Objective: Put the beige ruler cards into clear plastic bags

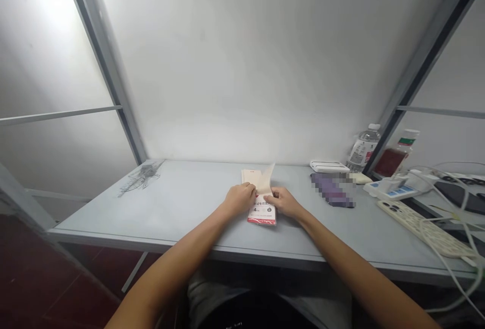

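A flat red-and-white printed packet with a clear plastic edge and Chinese lettering lies near the middle of the desk. My left hand is closed on its upper left side, the fingers curled over it. On the right edge, my right hand pinches the packet with the thumb on top. A thin cream flap stands up between the hands, tilted to the right. Behind my left fingers, a cream paper piece lies flat; whether it is joined to the packet I cannot tell.
On the grey desk, a dark scribble-like patch marks the left side. At right are a blurred purple item, a white box, a clear bottle, a red-filled bottle, a power strip, a phone and cables.
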Available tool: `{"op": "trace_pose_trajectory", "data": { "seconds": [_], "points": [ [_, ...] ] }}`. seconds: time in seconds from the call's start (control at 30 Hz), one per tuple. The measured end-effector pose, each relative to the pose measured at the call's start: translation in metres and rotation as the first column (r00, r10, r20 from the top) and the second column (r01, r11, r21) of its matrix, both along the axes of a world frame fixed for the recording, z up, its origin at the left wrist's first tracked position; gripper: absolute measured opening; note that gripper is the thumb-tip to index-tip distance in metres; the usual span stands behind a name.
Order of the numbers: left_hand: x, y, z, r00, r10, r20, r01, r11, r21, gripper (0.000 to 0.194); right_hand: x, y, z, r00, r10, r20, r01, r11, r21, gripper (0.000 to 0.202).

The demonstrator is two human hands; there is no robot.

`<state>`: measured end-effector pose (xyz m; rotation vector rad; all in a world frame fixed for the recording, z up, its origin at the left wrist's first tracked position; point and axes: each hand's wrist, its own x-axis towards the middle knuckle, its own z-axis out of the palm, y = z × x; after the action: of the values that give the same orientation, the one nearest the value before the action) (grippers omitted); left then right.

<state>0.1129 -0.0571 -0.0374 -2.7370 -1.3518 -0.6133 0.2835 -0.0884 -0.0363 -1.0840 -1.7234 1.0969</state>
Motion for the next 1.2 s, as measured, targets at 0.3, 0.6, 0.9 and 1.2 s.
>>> {"op": "trace_pose_trajectory", "data": {
  "seconds": [0.3,0.6,0.9,1.2],
  "points": [
    [-0.003,0.010,-0.003,0.951,0.087,0.296,-0.054,0.992,-0.116,0.020,-0.005,-0.002,0.001,0.999,-0.028,-0.035,0.029,0.999,0.023,0.018],
    [-0.012,0.008,0.009,0.799,0.152,0.581,-0.016,0.973,-0.232,0.052,-0.004,0.003,0.002,0.963,-0.178,-0.200,0.183,0.983,0.005,0.028],
    [-0.009,0.015,0.007,0.719,0.032,0.694,0.202,0.946,-0.253,0.018,0.000,0.005,0.000,0.949,-0.133,-0.284,0.131,0.991,-0.026,0.038],
    [-0.009,0.013,0.013,0.633,0.009,0.774,0.432,0.826,-0.363,0.029,0.001,0.005,-0.001,0.953,-0.110,-0.284,0.109,0.994,-0.017,0.036]
  ]
}}
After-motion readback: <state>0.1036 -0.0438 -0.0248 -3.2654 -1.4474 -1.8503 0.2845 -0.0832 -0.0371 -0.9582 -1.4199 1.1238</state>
